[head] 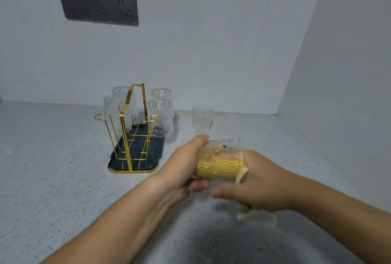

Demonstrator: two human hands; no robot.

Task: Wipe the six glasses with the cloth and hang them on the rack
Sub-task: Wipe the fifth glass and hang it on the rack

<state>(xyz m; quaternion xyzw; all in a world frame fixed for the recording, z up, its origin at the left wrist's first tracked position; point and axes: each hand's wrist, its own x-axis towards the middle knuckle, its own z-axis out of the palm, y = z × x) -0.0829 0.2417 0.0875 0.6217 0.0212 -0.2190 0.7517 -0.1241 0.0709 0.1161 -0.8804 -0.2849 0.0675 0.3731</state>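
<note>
My left hand grips a clear patterned glass lying on its side above the counter. A yellow cloth fills the inside of that glass. My right hand has its fingers pushed into the glass mouth with the cloth, the thumb outside below. The gold wire rack on a dark tray stands at the left, with several glasses hung upside down on its pegs. One more glass stands upright on the counter right of the rack.
The speckled grey counter meets white walls at the back and right. A dark socket panel sits on the back wall. Two front pegs of the rack carry nothing. A pale strip of cloth dangles under my right hand.
</note>
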